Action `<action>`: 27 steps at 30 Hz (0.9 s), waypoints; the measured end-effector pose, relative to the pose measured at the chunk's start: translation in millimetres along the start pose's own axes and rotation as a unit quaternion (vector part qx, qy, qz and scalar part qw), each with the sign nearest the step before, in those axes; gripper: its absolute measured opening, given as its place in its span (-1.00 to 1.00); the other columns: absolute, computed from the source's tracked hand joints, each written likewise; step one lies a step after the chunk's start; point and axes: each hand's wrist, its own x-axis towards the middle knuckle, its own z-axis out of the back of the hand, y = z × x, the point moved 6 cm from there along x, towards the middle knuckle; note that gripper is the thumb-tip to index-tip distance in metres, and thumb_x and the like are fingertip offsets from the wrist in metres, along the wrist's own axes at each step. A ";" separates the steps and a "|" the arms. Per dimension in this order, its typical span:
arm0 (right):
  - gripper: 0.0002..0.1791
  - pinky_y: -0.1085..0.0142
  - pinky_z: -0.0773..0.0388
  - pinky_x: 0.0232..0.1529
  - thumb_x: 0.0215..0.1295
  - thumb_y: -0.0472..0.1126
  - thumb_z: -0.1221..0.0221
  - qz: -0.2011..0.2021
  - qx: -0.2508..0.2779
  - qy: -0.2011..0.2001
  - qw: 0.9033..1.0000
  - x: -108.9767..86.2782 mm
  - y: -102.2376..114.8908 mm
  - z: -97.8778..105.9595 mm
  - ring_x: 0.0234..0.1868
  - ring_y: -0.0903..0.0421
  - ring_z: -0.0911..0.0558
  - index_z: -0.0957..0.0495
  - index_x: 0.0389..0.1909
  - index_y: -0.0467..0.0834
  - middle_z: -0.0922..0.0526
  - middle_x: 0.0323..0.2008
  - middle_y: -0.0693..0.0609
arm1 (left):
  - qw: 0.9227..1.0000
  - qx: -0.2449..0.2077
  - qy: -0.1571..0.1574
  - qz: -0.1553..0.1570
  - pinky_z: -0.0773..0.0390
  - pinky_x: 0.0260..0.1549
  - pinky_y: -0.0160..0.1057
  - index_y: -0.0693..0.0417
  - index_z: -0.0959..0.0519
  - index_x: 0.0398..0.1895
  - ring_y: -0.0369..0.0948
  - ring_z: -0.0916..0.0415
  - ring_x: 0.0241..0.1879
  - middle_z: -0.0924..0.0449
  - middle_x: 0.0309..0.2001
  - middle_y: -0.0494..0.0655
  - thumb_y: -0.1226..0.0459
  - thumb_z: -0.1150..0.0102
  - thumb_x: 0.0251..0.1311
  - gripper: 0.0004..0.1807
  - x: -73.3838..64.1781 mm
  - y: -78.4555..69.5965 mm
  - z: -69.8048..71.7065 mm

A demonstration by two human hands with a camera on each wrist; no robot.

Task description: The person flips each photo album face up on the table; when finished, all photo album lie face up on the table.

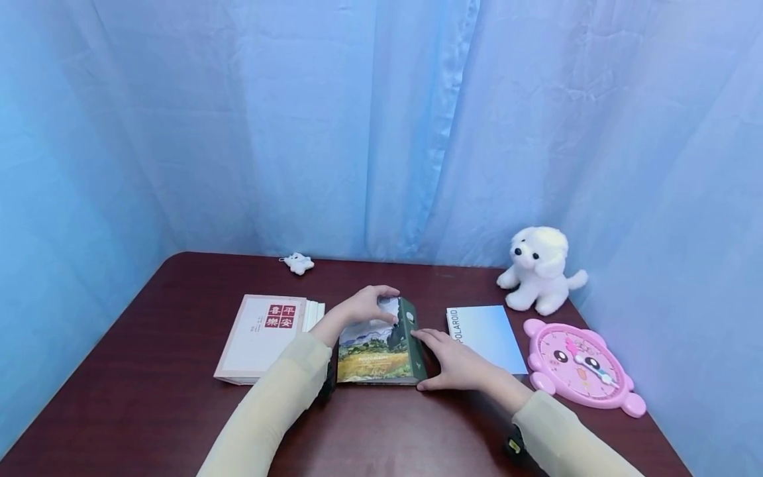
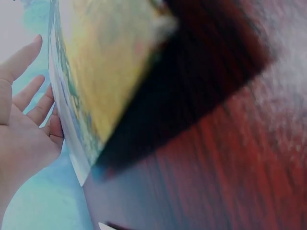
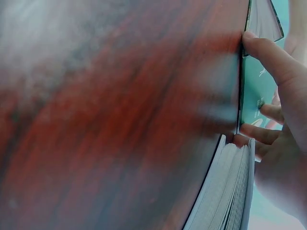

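Note:
A photo album (image 1: 374, 358) with a painted landscape cover and dark green spine (image 1: 411, 338) lies in the middle of the table. Over its far part reaches my left hand (image 1: 360, 306), thumb apart from the curved fingers; the left wrist view shows fingertips against the cover's edge. At the spine side is my right hand (image 1: 456, 361), with the thumb (image 3: 261, 48) at the near corner and extended fingers touching the spine. A pale blue Polaroid album (image 1: 485, 338) lies just beyond the right hand, its page edges showing in the right wrist view.
Left of the hands lies a white album (image 1: 262, 334) with red square characters. A small white star-shaped plush (image 1: 298, 263) sits near the table's back edge. At the right are a white plush dog (image 1: 539, 268) and a pink clock (image 1: 584, 364). Blue curtains (image 1: 310, 132) surround the table.

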 end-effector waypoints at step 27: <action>-0.06 0.07 -0.53 -0.06 0.02 0.32 -0.23 -0.006 0.041 -0.042 0.998 -0.3 8.3 16.8 0.09 0.08 -0.49 -0.08 0.43 0.23 -0.32 0.27 0.01 | 0.996 -0.075 -0.047 -0.009 -0.31 0.23 -0.04 -0.13 -0.38 0.29 -0.09 -0.22 0.33 -0.34 0.30 -0.09 0.12 -0.35 0.07 -0.34 -2.6 5.9 16.9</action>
